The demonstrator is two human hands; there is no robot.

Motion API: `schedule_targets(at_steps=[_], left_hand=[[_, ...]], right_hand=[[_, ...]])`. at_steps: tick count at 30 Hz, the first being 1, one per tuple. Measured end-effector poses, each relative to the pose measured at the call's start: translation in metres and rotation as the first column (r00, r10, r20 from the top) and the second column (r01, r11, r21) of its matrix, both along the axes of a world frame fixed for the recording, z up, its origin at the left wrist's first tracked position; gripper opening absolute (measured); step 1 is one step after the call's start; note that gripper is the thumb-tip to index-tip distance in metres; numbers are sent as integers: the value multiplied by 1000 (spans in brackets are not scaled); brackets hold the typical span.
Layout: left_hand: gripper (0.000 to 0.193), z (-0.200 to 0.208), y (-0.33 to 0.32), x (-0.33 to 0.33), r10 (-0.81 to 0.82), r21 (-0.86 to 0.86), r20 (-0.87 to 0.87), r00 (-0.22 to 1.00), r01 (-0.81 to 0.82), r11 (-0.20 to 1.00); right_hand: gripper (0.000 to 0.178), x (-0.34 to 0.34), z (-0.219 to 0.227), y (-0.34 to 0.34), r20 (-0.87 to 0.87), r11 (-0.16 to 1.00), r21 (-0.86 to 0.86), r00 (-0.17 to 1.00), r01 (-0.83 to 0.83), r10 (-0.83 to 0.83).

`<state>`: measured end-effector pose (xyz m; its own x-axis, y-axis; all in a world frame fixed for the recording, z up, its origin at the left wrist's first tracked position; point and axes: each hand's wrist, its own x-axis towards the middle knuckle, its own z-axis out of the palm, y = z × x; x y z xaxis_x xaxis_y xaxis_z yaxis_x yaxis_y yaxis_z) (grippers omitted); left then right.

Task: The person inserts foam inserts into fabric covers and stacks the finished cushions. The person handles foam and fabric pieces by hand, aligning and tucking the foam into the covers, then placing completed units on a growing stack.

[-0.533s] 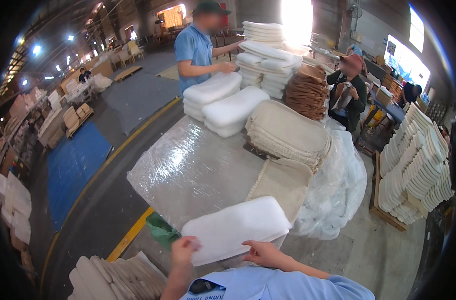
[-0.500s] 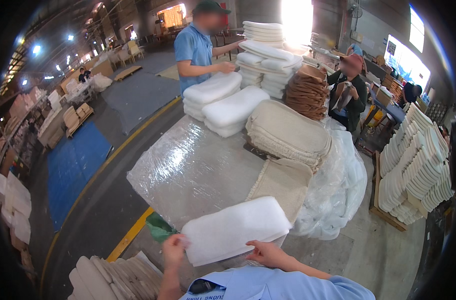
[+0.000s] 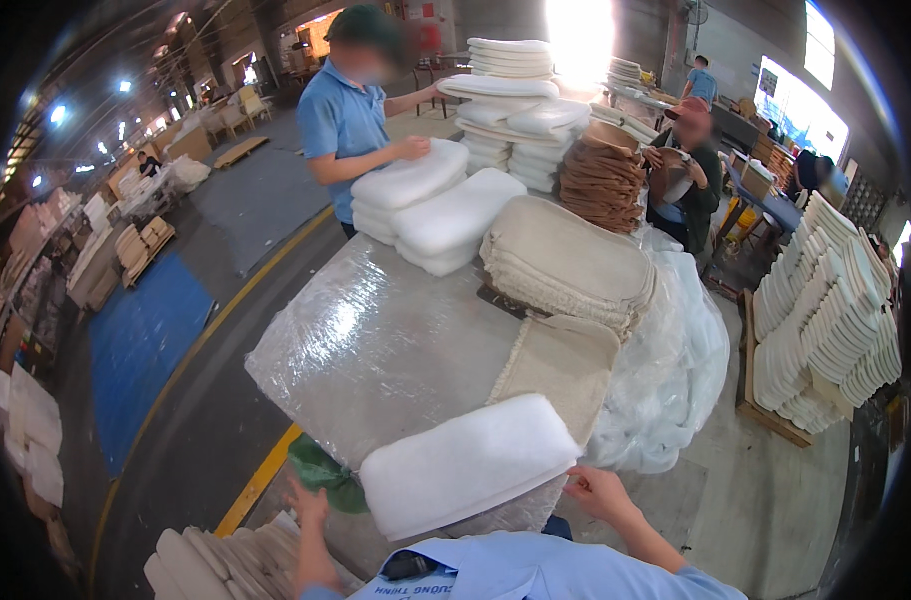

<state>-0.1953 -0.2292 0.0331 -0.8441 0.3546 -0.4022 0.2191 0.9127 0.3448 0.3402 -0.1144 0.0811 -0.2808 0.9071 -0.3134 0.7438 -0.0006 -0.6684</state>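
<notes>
A thick white padding slab point(image 3: 471, 460) lies on the near end of the wrapped table, one end over a beige fabric cover point(image 3: 556, 370). My right hand point(image 3: 601, 492) is at the slab's near right corner, thumb and forefinger apart, a fingertip at its lower edge. Left of the slab, my left hand point(image 3: 310, 505) is open, its fingers loosely spread beside a crumpled green piece point(image 3: 321, 470), which looks like plastic or cloth. Neither hand holds the slab up. Behind the fabric cover sits a thick stack of beige covers point(image 3: 566, 260).
White pads point(image 3: 456, 220) and brown covers point(image 3: 601, 185) are stacked at the far end. A co-worker in blue point(image 3: 346, 120) touches the pads; another in a red cap point(image 3: 688, 170) handles a brown piece. Clear plastic point(image 3: 666, 370) bulges at right; beige cushions point(image 3: 211, 565) stand near left.
My right hand has moved right along the slab's near edge to its corner. My left hand has come off the slab's left end, down and left. The blue-shirted co-worker appears further left.
</notes>
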Motion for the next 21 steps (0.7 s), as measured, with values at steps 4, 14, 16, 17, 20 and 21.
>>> schedule_targets(at_steps=[4, 14, 16, 17, 20, 21], left_hand=[[90, -32, -27, 33, 56, 354, 119, 991, -95, 930], [36, -46, -39, 53, 12, 581, 474, 881, -323, 747], [36, -41, -28, 64, -22, 539, 646, 763, -435, 721], [36, -37, -25, 71, -43, 507, 723, 689, -488, 711], [39, -38, -12, 84, -110, 543, 643, 758, -350, 764], [40, -38, -9, 89, -101, 551, 641, 761, -366, 750]], right_hand=[[39, 18, -15, -16, 78, 995, -47, 993, 90, -87], [36, -12, -28, -3, -23, 995, -66, 997, -77, 76], [35, -6, -36, 11, -17, 999, 25, 999, 29, -29], [34, -1, -43, 24, -30, 988, 136, 997, 75, -71], [37, 5, -61, 65, -62, 917, 331, 975, 223, -214], [39, 0, -67, 76, -89, 907, 324, 963, 269, -254]])
